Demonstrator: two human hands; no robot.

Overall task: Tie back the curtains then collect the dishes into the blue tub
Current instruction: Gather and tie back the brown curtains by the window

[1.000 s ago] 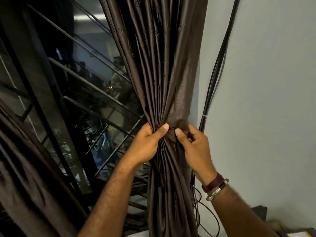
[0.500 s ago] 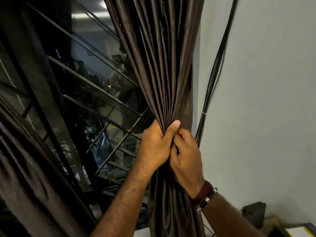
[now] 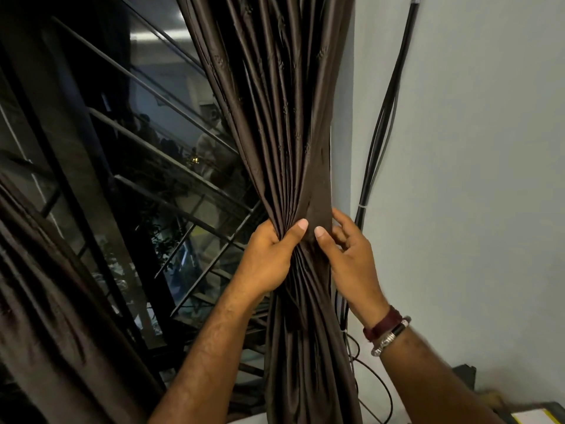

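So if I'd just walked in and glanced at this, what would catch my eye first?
Probably the dark brown pleated curtain in the middle, bunched tight at its waist by two hands: the left hand grips the folds, while the right hand pinches the fabric beside it. To the right, black cables run down the pale grey wall; to the left is a dark barred window.

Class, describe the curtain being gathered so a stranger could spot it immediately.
Find the pale wall beside the dark barred window. Between them hangs the brown curtain, pinched into a waist by the left hand and right hand; the other curtain hangs untouched.
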